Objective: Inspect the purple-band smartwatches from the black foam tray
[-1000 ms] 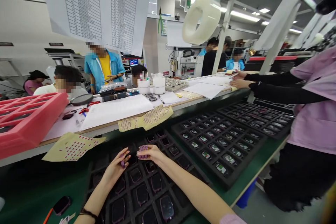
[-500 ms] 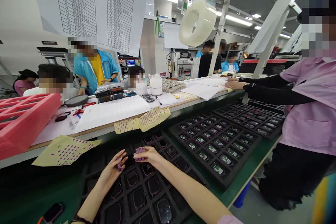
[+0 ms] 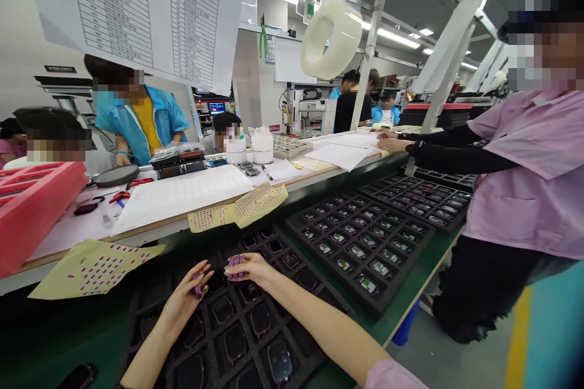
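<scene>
My left hand [image 3: 186, 293] is above the near black foam tray [image 3: 261, 349], fingers loosely bent and apart, with a purple band, seemingly a finger cot, showing among them. Close by on its right, my right hand [image 3: 253, 270] has its fingers curled together, purple bands around them. Whether anything small is pinched in it is hidden. A narrow gap separates the hands. Under them, dark square-faced watches sit in the tray's pockets, such as one watch [image 3: 235, 343] near the middle and a glossier watch [image 3: 279, 360] at the front.
More foam trays [image 3: 314, 255] of watches run along the green bench to the right. A shelf holds papers [image 3: 182, 194], yellow dotted sheets [image 3: 98, 267] and a red foam tray [image 3: 41, 213]. A tape roll [image 3: 314, 51] hangs above. A co-worker in pink [image 3: 515, 194] stands right.
The view has turned slightly right, so the surroundings shift left in the picture. Both hands keep nearly the same pose above the tray.
</scene>
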The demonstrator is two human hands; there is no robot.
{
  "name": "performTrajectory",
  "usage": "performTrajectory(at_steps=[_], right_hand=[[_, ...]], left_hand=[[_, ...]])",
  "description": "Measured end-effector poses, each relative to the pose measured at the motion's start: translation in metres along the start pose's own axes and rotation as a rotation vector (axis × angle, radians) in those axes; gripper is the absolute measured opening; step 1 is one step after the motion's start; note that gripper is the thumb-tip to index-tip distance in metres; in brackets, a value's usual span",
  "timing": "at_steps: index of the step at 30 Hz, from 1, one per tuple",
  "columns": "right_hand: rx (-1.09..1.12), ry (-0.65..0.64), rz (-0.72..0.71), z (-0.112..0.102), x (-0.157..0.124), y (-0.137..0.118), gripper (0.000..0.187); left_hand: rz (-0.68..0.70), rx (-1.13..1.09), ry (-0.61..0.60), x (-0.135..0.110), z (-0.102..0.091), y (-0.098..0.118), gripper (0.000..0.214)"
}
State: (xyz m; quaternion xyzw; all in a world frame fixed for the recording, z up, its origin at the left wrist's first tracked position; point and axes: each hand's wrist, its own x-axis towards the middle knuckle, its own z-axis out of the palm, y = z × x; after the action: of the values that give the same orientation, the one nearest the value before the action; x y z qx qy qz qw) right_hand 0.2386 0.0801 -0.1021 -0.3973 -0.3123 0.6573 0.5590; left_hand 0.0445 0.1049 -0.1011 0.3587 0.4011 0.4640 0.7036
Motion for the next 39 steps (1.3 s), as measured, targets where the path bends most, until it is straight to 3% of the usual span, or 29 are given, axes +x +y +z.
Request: performTrajectory(at_steps=[6,10,15,20,24,29,32,39], right_hand=[[-0.012,0.027,-0.013,0.0,0.003,0.002,0.055],[-0.041,0.014,-0.003,-0.002,-0.001,0.006,0.056],[-0.108,-0.079,0.03,0.006,0.012,0.009,0.049],[-0.147,-0.168,0.064,0.04,0.035,0.018,0.044],[-0.15,-0.232,0.083,0.066,0.055,0.021,0.04],[-0.189,-0.308,0.125,0.074,0.067,0.022,0.037],[-0.242,-0.309,0.116,0.068,0.067,0.025,0.033],[-0.514,-0.153,-0.026,0.025,0.075,0.015,0.042]], left_hand=[[0.133,0.073,-0.005,0.003,0.001,-0.005,0.033],[0.407,0.473,0.02,-0.006,-0.004,0.001,0.025],[0.551,0.683,0.221,-0.005,-0.043,0.028,0.028],[0.553,0.885,0.283,0.006,-0.074,0.035,0.034],[0.578,0.997,0.186,0.006,-0.074,0.027,0.041],[0.672,1.049,-0.158,-0.004,-0.057,0.028,0.074],[0.695,1.042,-0.275,0.004,-0.047,0.032,0.066],[0.674,1.104,-0.297,0.043,-0.026,0.025,0.058]])
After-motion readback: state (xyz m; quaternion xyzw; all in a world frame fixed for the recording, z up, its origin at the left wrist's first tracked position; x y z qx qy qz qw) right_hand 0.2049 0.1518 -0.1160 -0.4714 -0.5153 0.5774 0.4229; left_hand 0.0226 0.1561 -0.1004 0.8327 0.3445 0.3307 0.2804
